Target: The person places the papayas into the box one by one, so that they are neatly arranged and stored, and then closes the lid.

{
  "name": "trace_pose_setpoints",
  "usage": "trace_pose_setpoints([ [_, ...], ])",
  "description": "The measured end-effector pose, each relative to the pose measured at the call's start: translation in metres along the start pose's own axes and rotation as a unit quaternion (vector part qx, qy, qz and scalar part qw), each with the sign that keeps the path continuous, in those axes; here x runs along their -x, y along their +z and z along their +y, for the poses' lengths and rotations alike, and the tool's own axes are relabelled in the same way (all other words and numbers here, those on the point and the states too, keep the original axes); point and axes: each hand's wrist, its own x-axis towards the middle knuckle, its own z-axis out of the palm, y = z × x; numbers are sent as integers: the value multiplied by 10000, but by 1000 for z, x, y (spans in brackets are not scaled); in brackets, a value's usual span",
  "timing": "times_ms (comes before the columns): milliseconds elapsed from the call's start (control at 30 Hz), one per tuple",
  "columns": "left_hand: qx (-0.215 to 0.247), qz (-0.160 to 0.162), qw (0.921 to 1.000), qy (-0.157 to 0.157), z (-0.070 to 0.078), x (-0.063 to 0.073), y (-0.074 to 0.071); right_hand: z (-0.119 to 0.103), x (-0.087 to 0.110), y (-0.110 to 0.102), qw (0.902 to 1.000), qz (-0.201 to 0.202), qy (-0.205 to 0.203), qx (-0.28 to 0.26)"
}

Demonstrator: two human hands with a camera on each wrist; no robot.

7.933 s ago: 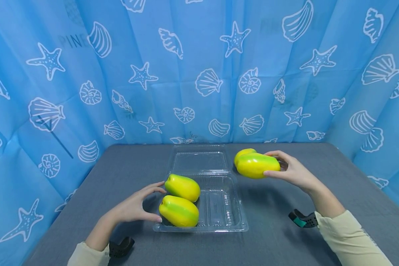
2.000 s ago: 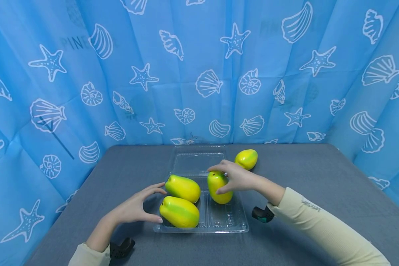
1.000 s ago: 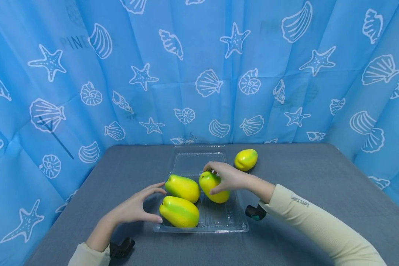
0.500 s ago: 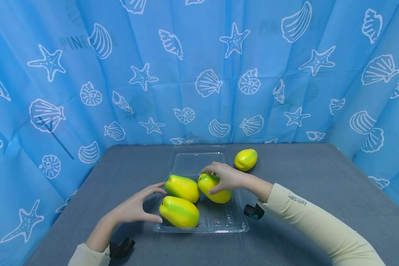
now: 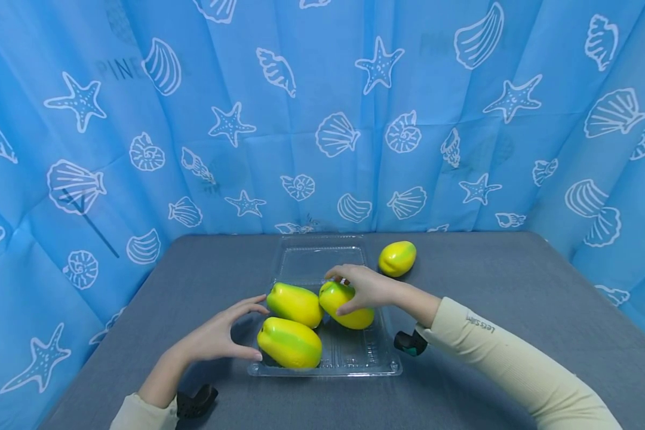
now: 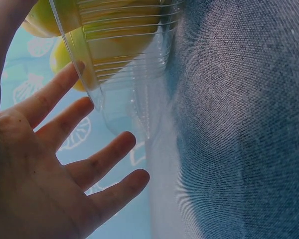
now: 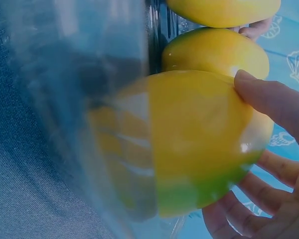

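Two yellow-green papayas, a rear one (image 5: 294, 304) and a front one (image 5: 290, 342), lie in the left half of a clear plastic clamshell box (image 5: 355, 371). My left hand (image 5: 220, 334) is spread beside the box's left edge; in the left wrist view its fingers (image 6: 65, 92) reach the clear rim. With thumb and fingers around its upper end, my right hand (image 5: 373, 286) holds a third papaya (image 5: 349, 310) in the box's right rear part. That papaya sits right against the rear left one. In the right wrist view the held papaya (image 7: 204, 144) shows partly through the clear wall.
One more papaya (image 5: 398, 258) lies on the grey table (image 5: 462, 269) behind the right hand. The box's lid (image 5: 322, 257) lies folded back behind the box. A blue curtain (image 5: 322, 119) with shell prints hangs beyond the table.
My right hand has brought its papaya from the right of the box into it, then shifted it left against the rear papaya. Over the last half second it barely moves. The left hand stays put.
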Motion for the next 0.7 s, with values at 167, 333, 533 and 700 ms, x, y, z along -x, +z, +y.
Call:
trace_pose_setpoints([
  [167,14,-4,10000,8,0,1,0,0,1,-1,10000,-1,5,-22],
  [333,18,-11,10000,8,0,1,0,2,4,-4,9999,82,18,-95],
  [533,8,-3,10000,12,0,1,0,10,10,-10,9988,400,-102,-256],
  [700,41,-17,10000,2,0,1,0,19,18,-16,9952,836,-80,-509],
])
